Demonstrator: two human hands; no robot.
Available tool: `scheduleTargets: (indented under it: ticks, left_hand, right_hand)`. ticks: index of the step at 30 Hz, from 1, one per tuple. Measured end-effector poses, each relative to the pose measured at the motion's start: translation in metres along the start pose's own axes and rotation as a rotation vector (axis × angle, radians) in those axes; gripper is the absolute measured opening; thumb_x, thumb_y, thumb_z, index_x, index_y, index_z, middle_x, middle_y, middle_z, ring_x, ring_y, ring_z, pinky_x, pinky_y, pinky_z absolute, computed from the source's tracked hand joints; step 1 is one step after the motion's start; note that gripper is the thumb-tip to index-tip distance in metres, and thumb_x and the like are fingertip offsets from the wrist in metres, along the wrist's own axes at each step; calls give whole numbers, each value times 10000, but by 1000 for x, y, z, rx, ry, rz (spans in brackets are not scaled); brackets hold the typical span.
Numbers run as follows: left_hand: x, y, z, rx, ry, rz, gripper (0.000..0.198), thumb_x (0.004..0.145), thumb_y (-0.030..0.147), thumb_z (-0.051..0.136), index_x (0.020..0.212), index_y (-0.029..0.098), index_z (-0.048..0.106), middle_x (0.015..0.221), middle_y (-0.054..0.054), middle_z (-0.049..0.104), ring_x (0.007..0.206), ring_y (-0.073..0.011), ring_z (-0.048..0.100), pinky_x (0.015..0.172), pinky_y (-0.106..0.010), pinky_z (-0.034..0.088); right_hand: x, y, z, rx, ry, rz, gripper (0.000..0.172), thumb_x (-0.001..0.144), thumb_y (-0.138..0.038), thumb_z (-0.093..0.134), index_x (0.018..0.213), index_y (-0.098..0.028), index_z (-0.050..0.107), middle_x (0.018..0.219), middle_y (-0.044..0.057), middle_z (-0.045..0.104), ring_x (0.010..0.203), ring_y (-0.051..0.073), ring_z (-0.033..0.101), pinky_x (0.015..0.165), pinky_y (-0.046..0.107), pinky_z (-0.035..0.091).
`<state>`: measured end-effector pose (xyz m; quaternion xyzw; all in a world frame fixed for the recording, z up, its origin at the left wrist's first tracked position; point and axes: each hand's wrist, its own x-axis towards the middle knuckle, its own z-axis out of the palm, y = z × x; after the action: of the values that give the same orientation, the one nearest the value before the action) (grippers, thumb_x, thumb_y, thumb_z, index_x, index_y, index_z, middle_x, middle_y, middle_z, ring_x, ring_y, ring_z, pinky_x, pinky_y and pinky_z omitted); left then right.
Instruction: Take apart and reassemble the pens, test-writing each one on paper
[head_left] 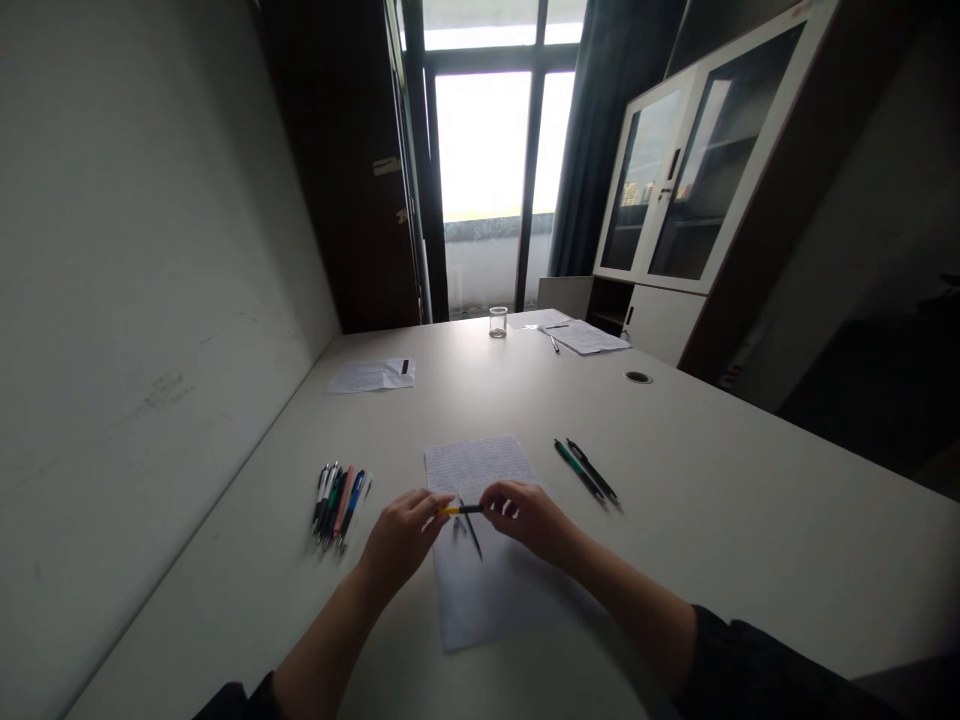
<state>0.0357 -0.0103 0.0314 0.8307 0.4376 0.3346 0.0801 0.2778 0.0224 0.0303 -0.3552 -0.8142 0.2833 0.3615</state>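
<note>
Both hands hold one pen point(459, 510) level above a written sheet of paper point(480, 545) on the white table point(675, 480). My left hand point(405, 535) pinches the pen's yellow end. My right hand point(529, 515) pinches its dark end. A dark thin part, perhaps a refill or another pen point(471, 530), lies on the paper just under the hands. Several pens of mixed colours point(339, 500) lie in a bunch left of the paper. Two dark pens point(586, 472) lie to its right.
A folded sheet point(373, 375) lies at the far left by the wall. A small glass jar point(498, 321) and more papers with a pen point(577, 335) sit at the far end. A cable hole point(638, 377) is in the tabletop; a glass-door cabinet point(697, 170) stands right.
</note>
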Motion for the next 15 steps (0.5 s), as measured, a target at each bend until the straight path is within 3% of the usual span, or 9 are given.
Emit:
scheduleTargets:
  ticks: [6,15]
  left_hand:
    - [2,-1,-3,-232,144,-86,193,901,200,592,1082,215,657,961,-44,667,790,-133,663,741,-256,575]
    - [0,2,6,-518,147,-185,299,871,251,651,1162,205,602,1007,-70,726,878,-189,717,814,-344,605]
  right_hand:
    - [0,8,0,-19,-30,52,96,788,-149,620,868,-192,652,781,13,681,664,132,637,593,226,512]
    - [-1,5,5,-26,-126,-4,213,807,-153,613,984,-202,720,865,37,712,685,138,650,660,245,523]
